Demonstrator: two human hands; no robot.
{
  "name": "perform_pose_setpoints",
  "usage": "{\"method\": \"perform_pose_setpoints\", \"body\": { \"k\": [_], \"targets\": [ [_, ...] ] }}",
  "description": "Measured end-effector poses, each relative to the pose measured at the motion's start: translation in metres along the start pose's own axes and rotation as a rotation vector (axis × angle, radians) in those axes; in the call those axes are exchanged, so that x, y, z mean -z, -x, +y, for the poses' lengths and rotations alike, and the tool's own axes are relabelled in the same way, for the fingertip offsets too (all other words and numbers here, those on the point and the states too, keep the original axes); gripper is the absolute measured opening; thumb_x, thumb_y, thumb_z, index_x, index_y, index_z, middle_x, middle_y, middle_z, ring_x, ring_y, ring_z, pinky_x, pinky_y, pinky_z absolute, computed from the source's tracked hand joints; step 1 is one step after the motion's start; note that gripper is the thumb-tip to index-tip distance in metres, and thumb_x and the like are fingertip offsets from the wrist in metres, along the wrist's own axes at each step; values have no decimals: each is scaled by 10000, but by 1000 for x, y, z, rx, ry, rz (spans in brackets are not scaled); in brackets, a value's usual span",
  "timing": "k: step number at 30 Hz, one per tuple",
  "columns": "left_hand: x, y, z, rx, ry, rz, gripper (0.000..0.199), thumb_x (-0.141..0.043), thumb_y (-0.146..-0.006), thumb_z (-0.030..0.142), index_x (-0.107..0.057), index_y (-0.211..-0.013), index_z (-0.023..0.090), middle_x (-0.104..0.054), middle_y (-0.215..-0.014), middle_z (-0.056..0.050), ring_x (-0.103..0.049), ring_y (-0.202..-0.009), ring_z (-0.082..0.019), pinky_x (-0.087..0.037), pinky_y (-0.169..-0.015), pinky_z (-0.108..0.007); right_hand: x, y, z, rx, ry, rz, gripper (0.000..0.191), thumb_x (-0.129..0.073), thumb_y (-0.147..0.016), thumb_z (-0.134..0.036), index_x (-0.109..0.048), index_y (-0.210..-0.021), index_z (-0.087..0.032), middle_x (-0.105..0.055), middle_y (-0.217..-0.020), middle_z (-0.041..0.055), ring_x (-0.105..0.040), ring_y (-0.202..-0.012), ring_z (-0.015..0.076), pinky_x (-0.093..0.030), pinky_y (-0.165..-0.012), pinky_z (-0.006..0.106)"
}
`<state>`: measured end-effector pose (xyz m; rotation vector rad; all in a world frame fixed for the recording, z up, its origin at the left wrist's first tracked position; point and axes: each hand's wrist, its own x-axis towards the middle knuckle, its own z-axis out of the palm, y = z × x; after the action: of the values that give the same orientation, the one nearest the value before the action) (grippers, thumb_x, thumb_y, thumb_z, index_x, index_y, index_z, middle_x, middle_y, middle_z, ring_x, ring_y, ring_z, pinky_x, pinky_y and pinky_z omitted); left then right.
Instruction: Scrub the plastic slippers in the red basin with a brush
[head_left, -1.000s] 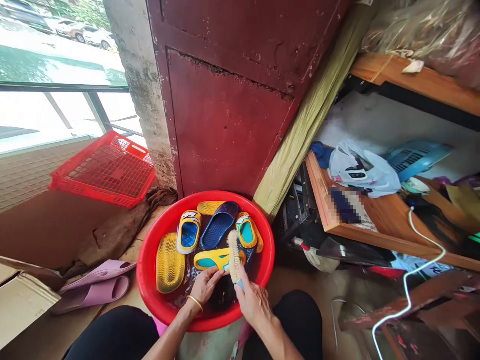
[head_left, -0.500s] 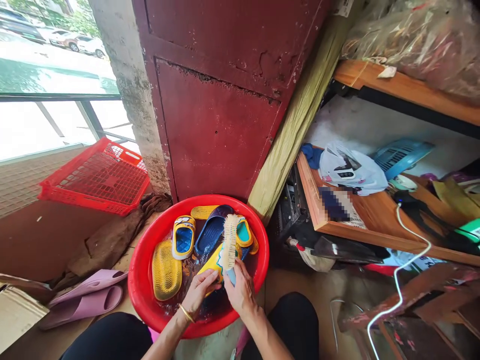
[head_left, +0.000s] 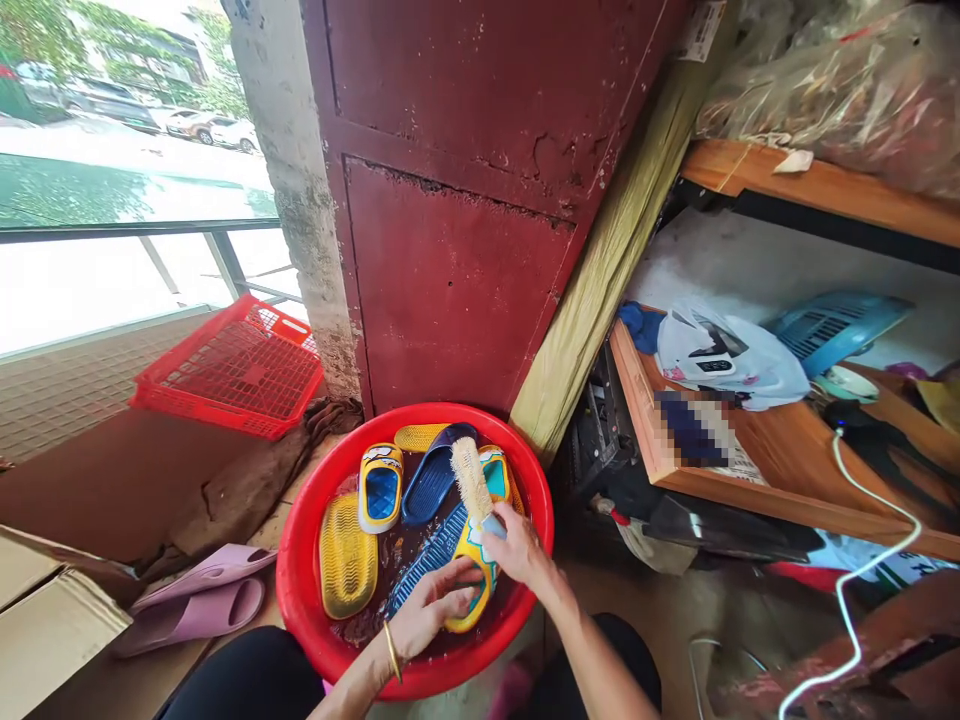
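A red basin [head_left: 295,590] of water holds several slippers: a small yellow one with blue lining [head_left: 381,490], a dark blue one [head_left: 435,478], a yellow sole [head_left: 349,555] and one with teal lining [head_left: 494,474]. My right hand [head_left: 514,542] grips a scrub brush [head_left: 471,478] by its grey-blue handle, bristles showing. Beneath it lies a yellow slipper with a ridged blue sole [head_left: 433,555]. My left hand [head_left: 439,608], with a gold bangle at the wrist, is at this slipper's yellow upper, thumb and fingers around its edge.
Pink slippers [head_left: 202,605] and a cardboard box [head_left: 60,620] lie left of the basin. Behind are a red crate [head_left: 232,375] and a maroon door [head_left: 457,290]. A wooden shelf [head_left: 787,490] with bags stands at right.
The held slipper has turned, so its blue ridged sole now shows. The brush has tilted and shifted with my right hand to the right. The whole view has shifted slightly.
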<state>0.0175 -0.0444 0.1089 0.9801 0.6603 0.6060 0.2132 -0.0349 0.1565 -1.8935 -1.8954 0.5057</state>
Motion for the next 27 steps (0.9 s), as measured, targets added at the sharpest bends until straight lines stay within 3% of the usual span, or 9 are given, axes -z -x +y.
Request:
{"method": "perform_pose_setpoints", "body": {
  "k": [3,6,8,10,13,15,18,22,27],
  "targets": [
    [22,-8,23,-63,-247,71,530,-770,-707,498,-719,-1147,207,-735,-1162,-111,-647,-1095,-301,-496,-951,-390,39,-31,7,25,120,-28,240,-600,-815,-248,-651,-1049,-225,-719,-963,27,-657,-878,187,-439,-759,253],
    [74,-16,47,-183,-580,475,493,-693,-738,486,-698,-1153,221,-707,-1227,-114,-617,-1181,-329,-447,-1042,-429,61,-59,14,16,203,3,236,-587,-821,-213,-679,-1039,-213,-707,-1037,64,-648,-956,215,-434,-827,287],
    [110,-19,54,-111,-930,703,544,-638,-768,397,-619,-1272,193,-621,-1354,-160,-530,-1300,-354,-369,-1108,-492,60,-67,17,-2,246,36,273,-574,-834,-187,-681,-1085,-203,-665,-1187,97,-637,-1012,223,-433,-878,304],
    [134,-19,47,94,-1161,820,660,-617,-771,362,-515,-1379,127,-451,-1501,-245,-400,-1406,-407,-342,-1105,-562,47,-64,17,-19,270,62,330,-563,-846,-165,-664,-1158,-196,-571,-1358,123,-617,-1089,230,-434,-925,316],
    [145,-22,17,320,-1280,780,870,-644,-744,400,-339,-1490,71,-221,-1598,-314,-176,-1489,-470,-367,-1049,-621,10,-44,10,-16,278,64,399,-537,-874,-168,-613,-1265,-198,-561,-1376,127,-600,-1143,234,-453,-939,318],
    [141,-25,-4,334,-1314,751,974,-659,-706,415,-258,-1520,63,-147,-1621,-314,-66,-1504,-481,-344,-1052,-645,-20,-26,-2,27,263,26,437,-520,-911,-228,-558,-1345,-232,-655,-1239,89,-643,-1061,218,-486,-883,300],
    [135,-31,-20,282,-1330,715,1011,-652,-662,426,-253,-1517,64,-176,-1617,-311,-80,-1503,-478,-275,-1092,-659,-64,-5,-24,223,202,-95,551,-525,-933,-359,-437,-1467,-258,-722,-1118,68,-691,-954,238,-524,-806,318],
    [133,-31,-14,303,-1276,681,984,-652,-619,377,-324,-1497,78,-248,-1605,-288,-149,-1499,-458,-258,-1122,-629,-104,1,-43,185,275,-44,486,-503,-937,-312,-513,-1423,-288,-752,-1054,88,-709,-951,269,-527,-838,370],
    [137,-17,9,176,-1151,564,836,-602,-590,250,-510,-1417,175,-487,-1513,-176,-392,-1429,-355,-336,-1125,-473,-117,-11,-35,114,334,17,464,-508,-900,-221,-603,-1349,-286,-765,-1020,101,-717,-979,283,-522,-881,393]
  ]
}}
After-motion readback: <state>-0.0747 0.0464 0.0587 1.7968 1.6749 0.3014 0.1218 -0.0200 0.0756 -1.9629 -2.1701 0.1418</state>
